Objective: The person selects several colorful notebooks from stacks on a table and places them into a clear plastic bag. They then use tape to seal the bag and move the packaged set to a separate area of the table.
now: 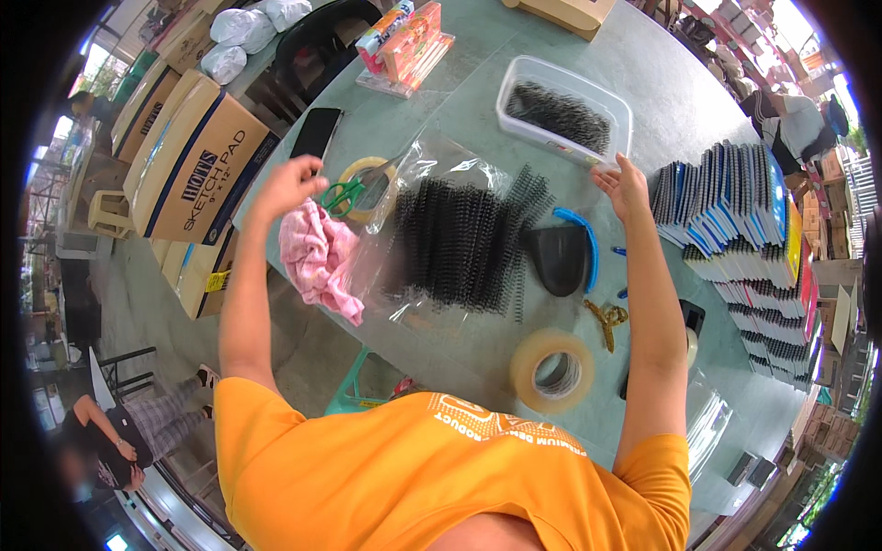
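My left hand [292, 185] hovers by green-handled scissors [342, 196], its thumb and fingers apart and holding nothing I can see. Below it a crumpled pink cloth [317, 257] hangs over the table edge. Farther right, my right hand [625, 188] is open near the front right corner of a clear plastic tub [513, 83] with loose black coils [560, 115] inside. Between my hands a pile of black spiral binding coils [455, 243] lies on a clear plastic bag [367, 262]. A black scoop-like piece [559, 259] and a curved blue strip [589, 248] sit beside the pile.
Stacks of spiral-bound notebooks [726, 197] stand at the right. Nearer me are a large tape roll [525, 369] and a brown claw clip [608, 321]. A black phone-like slab [317, 131] and boxed packets [409, 46] lie at the far left. Cartons [202, 165] are stacked beyond the table's left edge.
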The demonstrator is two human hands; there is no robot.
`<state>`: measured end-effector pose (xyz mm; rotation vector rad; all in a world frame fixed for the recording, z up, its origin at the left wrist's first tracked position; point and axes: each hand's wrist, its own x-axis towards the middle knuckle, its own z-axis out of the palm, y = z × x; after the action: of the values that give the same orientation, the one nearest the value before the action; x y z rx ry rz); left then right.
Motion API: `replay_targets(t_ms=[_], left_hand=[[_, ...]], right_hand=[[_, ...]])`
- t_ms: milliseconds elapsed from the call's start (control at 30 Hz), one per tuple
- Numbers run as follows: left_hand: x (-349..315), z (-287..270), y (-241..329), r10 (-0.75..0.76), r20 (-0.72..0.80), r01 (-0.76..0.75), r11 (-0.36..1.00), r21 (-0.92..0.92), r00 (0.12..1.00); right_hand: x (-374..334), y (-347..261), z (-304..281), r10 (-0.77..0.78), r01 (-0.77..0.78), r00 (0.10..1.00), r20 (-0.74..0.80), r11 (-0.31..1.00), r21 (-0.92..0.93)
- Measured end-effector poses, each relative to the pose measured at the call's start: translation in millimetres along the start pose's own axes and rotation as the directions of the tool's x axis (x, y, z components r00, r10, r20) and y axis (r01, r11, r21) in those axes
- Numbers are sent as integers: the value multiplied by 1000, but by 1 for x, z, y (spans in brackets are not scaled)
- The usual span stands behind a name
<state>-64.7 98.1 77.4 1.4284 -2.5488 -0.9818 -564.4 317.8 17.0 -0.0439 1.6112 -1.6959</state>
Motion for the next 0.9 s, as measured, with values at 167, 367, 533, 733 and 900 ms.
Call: replay_targets(t_ms=[167, 367, 533, 733, 900], left_hand=[[-102, 63, -21, -136, -451, 220, 966, 137, 882], [-84, 134, -53, -175, -533, 99, 981, -167, 828], [-62, 124, -36, -233, -455, -117, 777, -619, 859], [-143, 92, 8, -400, -737, -283, 739, -611, 545], [-210, 76, 101, -191, -779, -496, 675, -546, 597]], right_hand=[[-71, -6, -23, -188, 182, 982, 13, 931, -317], [-164, -42, -48, -365, 434, 899, 244, 818, -378], [-264, -69, -105, -550, 652, 757, 353, 675, -346], [-342, -37, -250, -599, 549, 799, 49, 695, -464], [-353, -19, -259, -554, 585, 804, 216, 673, -454]])
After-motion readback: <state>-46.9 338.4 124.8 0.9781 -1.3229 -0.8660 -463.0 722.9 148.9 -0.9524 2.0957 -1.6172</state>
